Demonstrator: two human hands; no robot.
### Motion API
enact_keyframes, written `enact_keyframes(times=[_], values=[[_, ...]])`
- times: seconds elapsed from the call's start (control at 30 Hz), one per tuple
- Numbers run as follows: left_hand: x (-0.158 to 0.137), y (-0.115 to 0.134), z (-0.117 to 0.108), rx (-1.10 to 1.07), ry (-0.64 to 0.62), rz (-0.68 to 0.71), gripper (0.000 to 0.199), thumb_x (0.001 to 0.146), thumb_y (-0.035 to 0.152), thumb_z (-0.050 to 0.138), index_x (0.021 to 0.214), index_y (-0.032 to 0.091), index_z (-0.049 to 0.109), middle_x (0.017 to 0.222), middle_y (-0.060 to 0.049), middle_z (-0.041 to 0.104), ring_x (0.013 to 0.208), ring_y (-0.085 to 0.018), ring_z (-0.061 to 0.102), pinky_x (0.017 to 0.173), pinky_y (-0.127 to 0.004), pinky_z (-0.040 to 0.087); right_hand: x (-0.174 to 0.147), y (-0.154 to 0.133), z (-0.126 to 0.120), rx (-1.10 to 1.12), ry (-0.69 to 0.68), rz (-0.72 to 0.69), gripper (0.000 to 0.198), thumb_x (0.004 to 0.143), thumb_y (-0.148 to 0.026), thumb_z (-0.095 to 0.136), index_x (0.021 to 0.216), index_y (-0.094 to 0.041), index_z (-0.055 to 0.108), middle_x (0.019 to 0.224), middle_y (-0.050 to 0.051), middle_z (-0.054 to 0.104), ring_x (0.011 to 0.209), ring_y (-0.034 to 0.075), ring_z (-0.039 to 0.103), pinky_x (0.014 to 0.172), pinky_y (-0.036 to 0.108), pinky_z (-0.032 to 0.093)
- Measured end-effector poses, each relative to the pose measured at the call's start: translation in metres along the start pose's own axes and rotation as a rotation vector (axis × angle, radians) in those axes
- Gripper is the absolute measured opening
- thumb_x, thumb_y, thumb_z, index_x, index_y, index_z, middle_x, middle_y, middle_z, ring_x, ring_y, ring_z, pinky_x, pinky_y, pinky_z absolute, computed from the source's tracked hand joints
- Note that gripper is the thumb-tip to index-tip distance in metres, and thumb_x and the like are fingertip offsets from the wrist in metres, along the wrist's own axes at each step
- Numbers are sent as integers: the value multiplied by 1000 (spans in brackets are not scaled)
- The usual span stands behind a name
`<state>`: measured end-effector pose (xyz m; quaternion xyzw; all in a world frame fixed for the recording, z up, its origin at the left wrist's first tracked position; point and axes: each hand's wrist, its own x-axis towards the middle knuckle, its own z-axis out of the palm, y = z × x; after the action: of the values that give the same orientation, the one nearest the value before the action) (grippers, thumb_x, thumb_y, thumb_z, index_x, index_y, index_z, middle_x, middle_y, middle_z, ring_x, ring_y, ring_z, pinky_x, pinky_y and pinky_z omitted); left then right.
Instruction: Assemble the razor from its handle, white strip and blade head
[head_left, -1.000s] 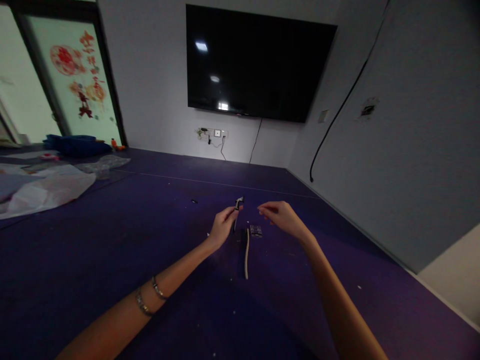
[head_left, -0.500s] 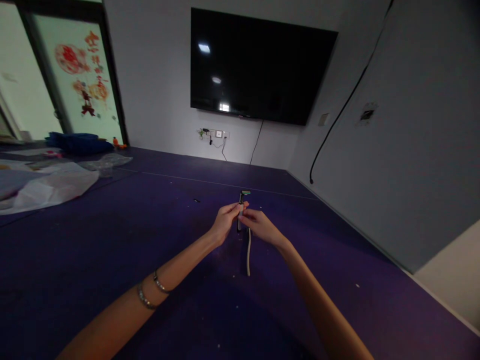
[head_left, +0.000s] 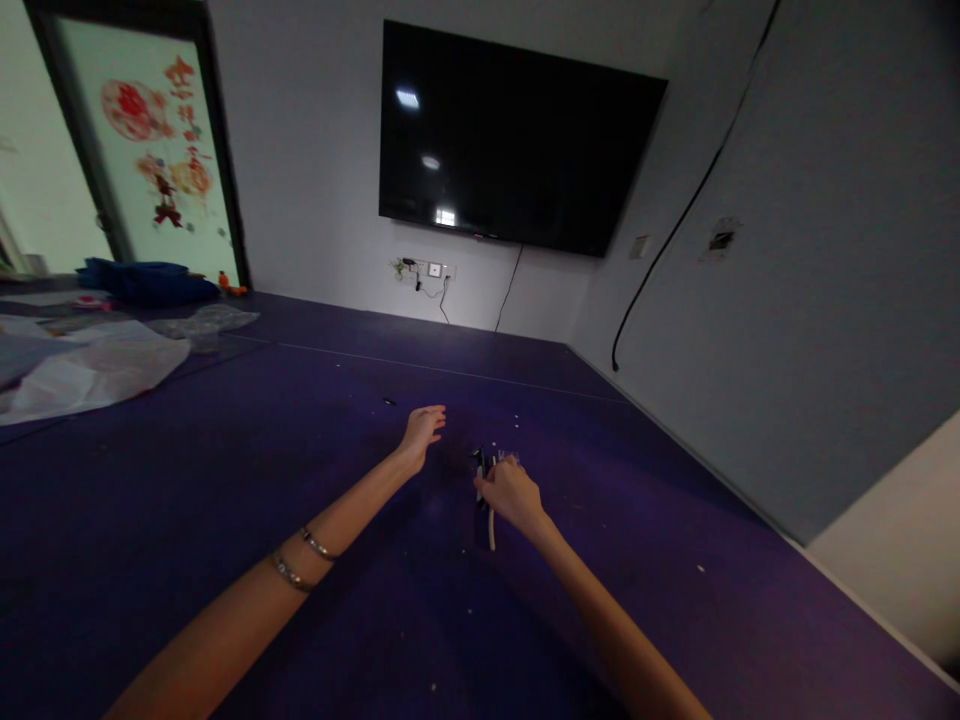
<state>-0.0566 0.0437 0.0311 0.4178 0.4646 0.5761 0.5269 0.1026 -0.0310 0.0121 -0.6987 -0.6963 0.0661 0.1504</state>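
A razor (head_left: 480, 464) with a dark head and a pale handle is down at the purple surface, with the thumb of my right hand (head_left: 514, 490) against its handle. My right hand is closed on this razor, its other fingers partly hidden. Just beside it lies a pale, slim, curved handle (head_left: 492, 530), its upper end covered by my right hand. A small clear piece (head_left: 510, 457) shows behind the fingers; its kind is unclear. My left hand (head_left: 424, 432) hovers to the left, apart from the razor, fingers loosely stretched and holding nothing.
White specks and a small dark piece (head_left: 388, 401) lie on the purple surface (head_left: 300, 520). Plastic sheets (head_left: 112, 365) and a blue cloth bundle (head_left: 150, 284) are at the left. A black cable (head_left: 675, 225) hangs along the right wall; a television (head_left: 517, 140) is mounted ahead.
The razor, held up between both hands before, has come down to the surface in my right hand. My left hand has let go and moved left.
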Motion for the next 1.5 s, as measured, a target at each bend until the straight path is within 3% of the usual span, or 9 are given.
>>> enact_keyframes(times=[0.3, 0.6, 0.83, 1.0, 1.13, 1.27, 1.37, 1.5], values=[[3, -3, -2, 111, -32, 9, 29, 68, 14, 50, 94, 14, 63, 112, -13, 62, 100, -22, 59, 80, -35, 46, 3, -10, 3, -140, -78, 20, 44, 76, -41, 47, 101, -11, 66, 108, 19, 59, 101, 34, 55, 77, 41, 46], [5, -9, -3, 123, -27, 18, 30, 64, 15, 49, 89, 15, 66, 108, -12, 64, 97, -22, 60, 78, -35, 47, 2, -7, -7, -192, -34, -39, 40, 79, -39, 44, 97, -12, 67, 101, 17, 62, 95, 30, 59, 75, 37, 45], [6, -13, -4, 160, -29, 3, 30, 65, 16, 48, 88, 14, 67, 102, -12, 66, 95, -21, 60, 76, -34, 48, 12, 53, -19, -193, 111, -7, 32, 83, -33, 41, 89, -15, 67, 98, 14, 60, 92, 25, 57, 76, 33, 43], [3, -21, -3, 188, -47, 8, 30, 65, 13, 47, 87, 14, 67, 102, -11, 65, 92, -19, 60, 72, -30, 49, 18, 103, 2, -194, 159, -14, 38, 87, -32, 38, 114, -13, 56, 120, 16, 53, 108, 25, 51, 88, 33, 38], [6, -28, -4, 254, -60, 50, 30, 64, 10, 50, 89, 15, 66, 103, -10, 65, 92, -18, 61, 69, -26, 49, 17, 122, 22, -214, 140, -30, 44, 89, -33, 35, 124, -12, 50, 132, 16, 46, 123, 27, 40, 97, 37, 32], [27, -22, -15, 372, -55, 103, 34, 64, 10, 53, 96, 16, 64, 105, -9, 65, 89, -17, 62, 66, -24, 49, 14, 125, 28, -202, 153, -41, 45, 89, -33, 32, 124, -12, 52, 133, 14, 47, 125, 27, 38, 100, 38, 30], [55, -10, -34, 628, 27, 272, 35, 69, 11, 51, 103, 17, 62, 105, -7, 66, 87, -16, 64, 67, -24, 51, 14, 124, 28, -189, 159, -40, 46, 89, -33, 32, 124, -12, 53, 133, 15, 47, 126, 27, 38, 100, 39, 30], [91, 0, -68, 786, 119, 334, 32, 68, 6, 52, 97, 14, 64, 102, -7, 67, 94, -17, 62, 83, -26, 47, 14, 124, 28, -184, 151, -35, 46, 89, -33, 32, 124, -13, 53, 135, 14, 45, 127, 27, 37, 101, 39, 29]])
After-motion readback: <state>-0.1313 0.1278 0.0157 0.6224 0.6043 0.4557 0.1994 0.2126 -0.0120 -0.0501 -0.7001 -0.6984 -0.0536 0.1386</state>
